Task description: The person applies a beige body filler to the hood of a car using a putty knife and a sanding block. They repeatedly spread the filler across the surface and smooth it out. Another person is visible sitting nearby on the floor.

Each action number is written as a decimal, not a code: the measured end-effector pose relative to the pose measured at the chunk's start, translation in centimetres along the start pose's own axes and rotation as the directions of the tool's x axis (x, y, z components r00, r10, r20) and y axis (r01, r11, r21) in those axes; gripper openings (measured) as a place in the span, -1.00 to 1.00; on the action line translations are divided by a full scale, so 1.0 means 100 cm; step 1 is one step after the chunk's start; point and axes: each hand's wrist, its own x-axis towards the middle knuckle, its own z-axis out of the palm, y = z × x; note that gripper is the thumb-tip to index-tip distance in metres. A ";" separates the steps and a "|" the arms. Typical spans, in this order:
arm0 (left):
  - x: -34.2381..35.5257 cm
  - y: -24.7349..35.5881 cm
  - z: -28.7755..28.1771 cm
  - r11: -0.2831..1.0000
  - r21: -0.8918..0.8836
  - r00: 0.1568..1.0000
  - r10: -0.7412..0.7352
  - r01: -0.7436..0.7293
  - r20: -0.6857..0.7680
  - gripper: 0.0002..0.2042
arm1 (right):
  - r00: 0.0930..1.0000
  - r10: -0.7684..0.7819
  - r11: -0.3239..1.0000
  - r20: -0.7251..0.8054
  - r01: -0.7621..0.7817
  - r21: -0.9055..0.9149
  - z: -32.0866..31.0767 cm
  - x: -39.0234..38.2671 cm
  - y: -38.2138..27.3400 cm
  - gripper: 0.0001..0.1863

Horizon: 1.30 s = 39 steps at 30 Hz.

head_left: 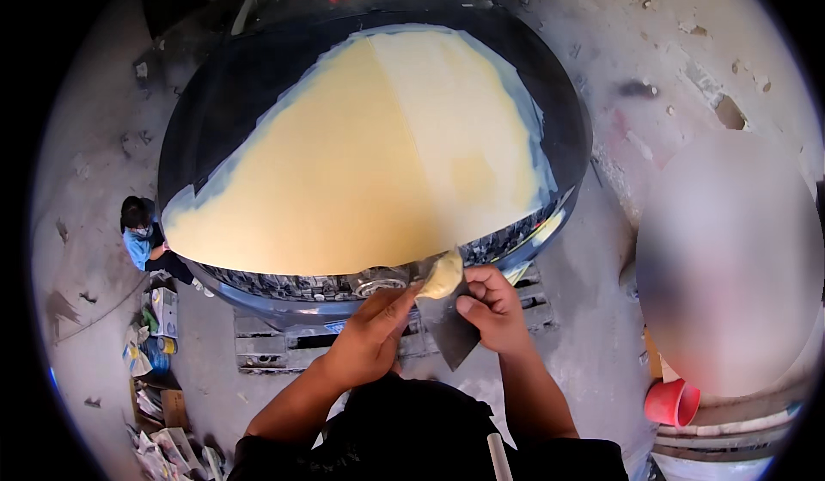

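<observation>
Cream paste (442,276), one thick lump, on the far end of a dark flat plate (452,333), between the two hands and before the near edge of the car's hood. Right hand (498,316): closed on the plate's right edge, thumb on the face. Left hand (374,330): fingers together at the lump's left side; whether they hold a blade, cannot tell. Handling advice, by judgement: plate kept level, grip firm and back from the edge, paste gathered toward the middle, folded in thin passes — no lumps, no trapped air. Surface: dark hood (228,120) under a broad yellow coat (335,171), paler on the right, a faint line between the tones, blue-grey along the rim. Room: grey floor (206,343), scuffed; slatted platform (266,350) at the car's near end; crouching person (140,238), far left; cartons (165,311), left; red bucket (666,404), near right.
</observation>
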 end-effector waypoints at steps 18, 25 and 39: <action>0.015 -0.006 0.011 0.430 -0.901 0.959 -0.226 -0.060 -0.172 -0.62 | 0.955 -0.227 0.278 0.190 0.250 -0.927 -0.024 0.035 -0.065 -0.63; 0.019 -0.002 0.021 0.387 -0.920 0.936 -0.296 -0.064 -0.189 -0.49 | 0.842 -0.389 0.005 0.374 0.408 -0.913 0.012 0.028 -0.076 -0.62; 0.023 -0.050 -0.050 0.816 -0.509 0.660 -0.226 -0.274 -0.717 -0.51 | 0.962 -0.213 0.113 0.169 0.196 -0.974 -0.060 0.192 -0.081 -0.55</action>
